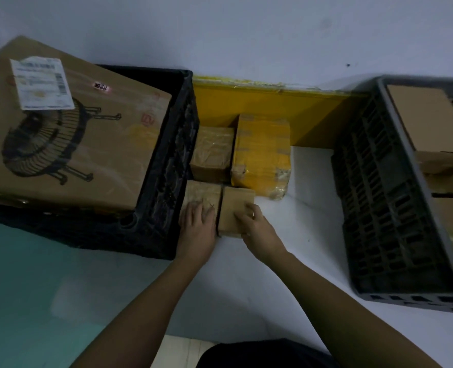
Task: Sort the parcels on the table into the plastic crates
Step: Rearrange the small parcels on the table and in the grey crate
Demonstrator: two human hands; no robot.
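Note:
Two small brown parcels lie side by side on the white table (313, 208). My left hand (197, 229) rests flat on the taped left parcel (202, 193). My right hand (257, 229) curls its fingers over the plain right parcel (236, 205), gripping its near right corner. Behind them sit another taped brown parcel (213, 152) and a yellow-wrapped parcel (262, 152), with a large flat yellow parcel (273, 107) against the wall. A black plastic crate (166, 166) stands to the left, a grey plastic crate (384, 208) to the right.
A big cardboard box (73, 134) printed with a fan drawing and bearing a white label fills the black crate and overhangs it. Several brown cardboard parcels (427, 120) lie in the grey crate. The table's left edge drops to a teal floor (34, 274).

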